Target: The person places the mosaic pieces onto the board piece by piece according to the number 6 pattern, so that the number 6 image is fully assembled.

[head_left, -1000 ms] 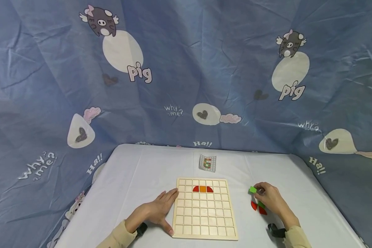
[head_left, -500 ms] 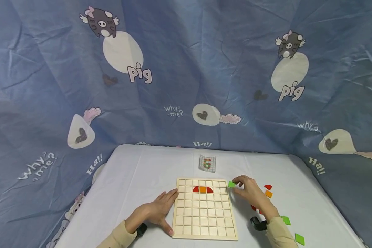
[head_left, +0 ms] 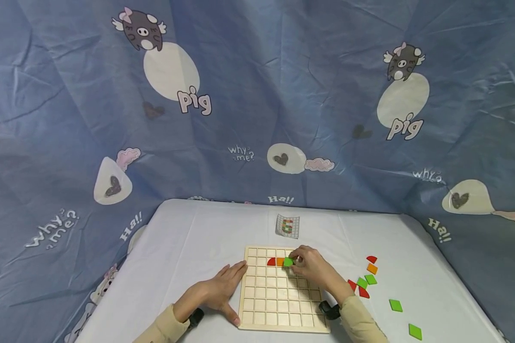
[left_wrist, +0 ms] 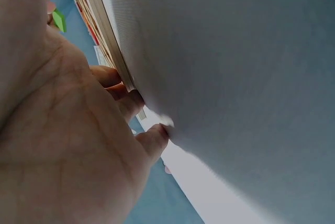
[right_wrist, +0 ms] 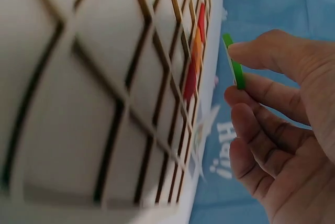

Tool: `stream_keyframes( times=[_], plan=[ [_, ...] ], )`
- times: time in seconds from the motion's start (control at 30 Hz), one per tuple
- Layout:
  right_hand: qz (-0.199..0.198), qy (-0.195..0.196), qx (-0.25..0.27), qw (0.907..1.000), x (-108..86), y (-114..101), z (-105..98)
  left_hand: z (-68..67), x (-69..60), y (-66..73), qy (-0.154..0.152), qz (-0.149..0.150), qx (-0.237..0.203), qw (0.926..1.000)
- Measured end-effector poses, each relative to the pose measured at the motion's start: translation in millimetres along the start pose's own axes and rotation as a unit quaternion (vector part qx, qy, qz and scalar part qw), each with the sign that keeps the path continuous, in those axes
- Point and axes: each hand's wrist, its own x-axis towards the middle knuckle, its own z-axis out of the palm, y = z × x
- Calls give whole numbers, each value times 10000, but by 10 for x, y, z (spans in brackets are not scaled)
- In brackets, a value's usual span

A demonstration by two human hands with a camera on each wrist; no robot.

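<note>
A light wooden grid board [head_left: 276,305] lies on the white table. My left hand [head_left: 219,290] rests against its left side, fingers extended, with the thumb by the near-left corner. My right hand [head_left: 315,269] pinches a green square tile [head_left: 288,262] above the upper part of the board. In the right wrist view the tile [right_wrist: 234,62] is held between thumb and fingers, clear of the grid. Below it in the cells sit a red quarter-round tile [head_left: 272,261], an orange square tile [head_left: 280,262] and a second red tile [right_wrist: 190,81], hidden from the head view.
Right of the board lie several loose tiles, among them a red quarter-round [head_left: 371,259], an orange square [head_left: 372,268] and a green square [head_left: 396,305]. A small printed pattern card [head_left: 287,226] lies beyond the board. A patterned blue curtain [head_left: 240,119] stands behind the table.
My right hand has carried the green tile leftward from among the loose tiles to above the board, uncovering those tiles. The left hand stays in place.
</note>
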Motion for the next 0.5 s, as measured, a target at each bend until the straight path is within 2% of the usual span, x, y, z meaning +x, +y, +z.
stream_keyframes(
  times=[0.27,0.5],
  plan=[
    [-623,-140,-293,9975,87,-139,177,6,9,0,-7,-16,46,10000],
    [-571,-394,-512,9963,119,-193,296,5,10,-3,-23,38,37,10000]
  ],
)
